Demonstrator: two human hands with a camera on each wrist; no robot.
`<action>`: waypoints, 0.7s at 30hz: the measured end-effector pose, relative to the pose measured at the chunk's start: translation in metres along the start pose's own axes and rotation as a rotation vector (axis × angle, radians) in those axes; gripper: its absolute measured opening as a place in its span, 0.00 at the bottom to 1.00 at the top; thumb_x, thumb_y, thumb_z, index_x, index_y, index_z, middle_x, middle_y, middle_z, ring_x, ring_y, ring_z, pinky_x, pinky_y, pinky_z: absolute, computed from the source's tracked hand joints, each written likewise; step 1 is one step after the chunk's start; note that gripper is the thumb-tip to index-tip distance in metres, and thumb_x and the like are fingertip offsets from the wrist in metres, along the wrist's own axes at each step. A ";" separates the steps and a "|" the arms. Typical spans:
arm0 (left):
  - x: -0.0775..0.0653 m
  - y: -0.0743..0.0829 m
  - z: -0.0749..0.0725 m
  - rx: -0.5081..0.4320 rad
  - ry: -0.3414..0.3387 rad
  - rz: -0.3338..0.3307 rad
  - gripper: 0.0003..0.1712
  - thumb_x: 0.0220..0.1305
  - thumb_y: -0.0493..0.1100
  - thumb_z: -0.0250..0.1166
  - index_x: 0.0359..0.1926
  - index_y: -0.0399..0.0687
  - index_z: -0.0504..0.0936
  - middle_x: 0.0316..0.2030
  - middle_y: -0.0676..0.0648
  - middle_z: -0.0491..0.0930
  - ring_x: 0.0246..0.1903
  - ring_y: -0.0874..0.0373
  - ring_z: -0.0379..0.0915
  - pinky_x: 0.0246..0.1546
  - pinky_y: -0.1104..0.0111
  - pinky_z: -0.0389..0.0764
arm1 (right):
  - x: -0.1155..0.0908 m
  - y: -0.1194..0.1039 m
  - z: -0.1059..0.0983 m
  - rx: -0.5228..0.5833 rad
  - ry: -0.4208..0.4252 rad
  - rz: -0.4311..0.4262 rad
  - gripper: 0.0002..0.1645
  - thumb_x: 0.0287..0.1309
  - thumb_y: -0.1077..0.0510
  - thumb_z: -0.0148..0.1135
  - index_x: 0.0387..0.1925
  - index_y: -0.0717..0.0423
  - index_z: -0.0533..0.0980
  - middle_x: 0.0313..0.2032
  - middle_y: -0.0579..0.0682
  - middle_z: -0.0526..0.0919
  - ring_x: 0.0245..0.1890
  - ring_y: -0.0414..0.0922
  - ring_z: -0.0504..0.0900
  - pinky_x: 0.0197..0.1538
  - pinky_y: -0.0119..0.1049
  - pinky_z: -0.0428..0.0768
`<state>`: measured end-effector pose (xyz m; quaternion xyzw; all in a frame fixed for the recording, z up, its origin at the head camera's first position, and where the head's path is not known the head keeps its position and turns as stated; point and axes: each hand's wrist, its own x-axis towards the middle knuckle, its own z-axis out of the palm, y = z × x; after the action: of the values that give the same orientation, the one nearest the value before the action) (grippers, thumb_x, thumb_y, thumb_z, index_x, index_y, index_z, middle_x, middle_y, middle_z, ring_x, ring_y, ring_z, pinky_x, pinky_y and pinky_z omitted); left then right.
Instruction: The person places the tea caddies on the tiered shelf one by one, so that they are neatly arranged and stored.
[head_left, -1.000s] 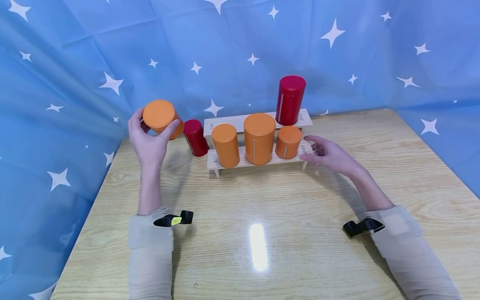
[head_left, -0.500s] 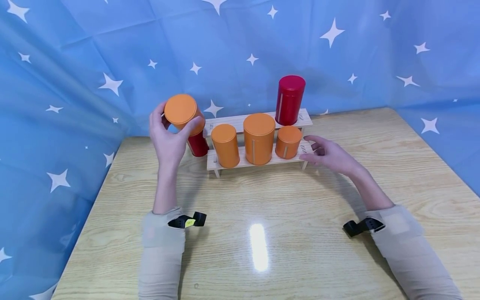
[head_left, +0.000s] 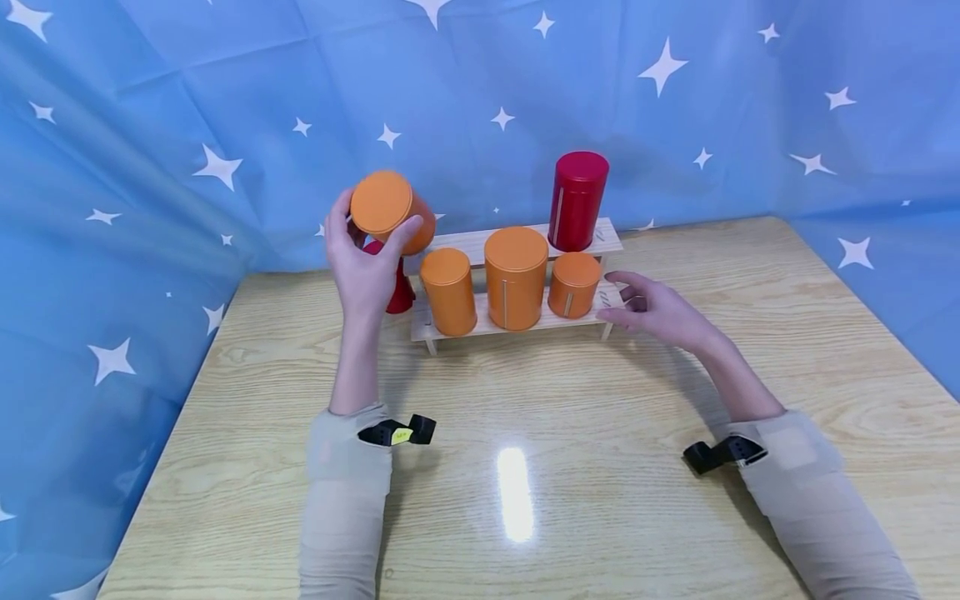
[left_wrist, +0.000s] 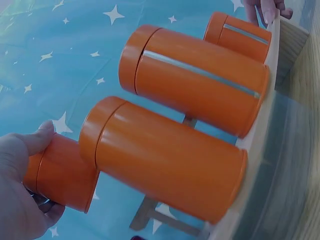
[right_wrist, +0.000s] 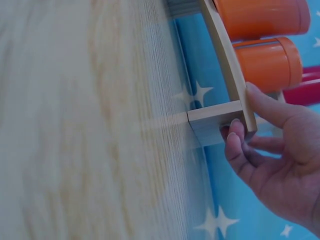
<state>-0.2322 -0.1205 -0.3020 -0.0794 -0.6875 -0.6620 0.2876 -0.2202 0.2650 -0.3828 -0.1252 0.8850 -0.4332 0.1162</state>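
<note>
My left hand (head_left: 363,271) grips a short orange canister (head_left: 382,204) by its sides, tilted and raised over the left end of a two-tier wooden rack (head_left: 480,243). In the left wrist view the held canister (left_wrist: 67,172) is beside a taller orange canister (left_wrist: 170,160); whether they touch I cannot tell. Three orange canisters stand on the lower tier: a medium one (head_left: 448,292), a large one (head_left: 516,279) and a small one (head_left: 574,286). A tall red canister (head_left: 578,200) stands on the upper tier's right end. My right hand (right_wrist: 285,145) pinches the lower tier's right end between thumb and fingers.
A smaller red canister (head_left: 401,292) stands on the wooden table (head_left: 600,467) at the rack's left, partly hidden by my left hand. Behind the table hangs a blue cloth (head_left: 450,92) with white stars.
My left hand has carried the short orange canister rightward and slightly up, passing in front of the small red canister to the rack's upper left end. My right hand has stayed put.
</note>
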 end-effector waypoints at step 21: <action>0.013 0.008 0.055 0.072 -0.129 0.043 0.43 0.54 0.41 0.78 0.68 0.38 0.69 0.60 0.43 0.70 0.57 0.54 0.70 0.59 0.69 0.73 | 0.000 0.000 0.000 -0.024 0.009 0.003 0.47 0.65 0.44 0.67 0.76 0.58 0.57 0.49 0.60 0.77 0.38 0.56 0.81 0.41 0.43 0.83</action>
<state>-0.2545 -0.0709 -0.2865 -0.1261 -0.7262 -0.6241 0.2594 -0.2198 0.2650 -0.3828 -0.1232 0.8909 -0.4227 0.1115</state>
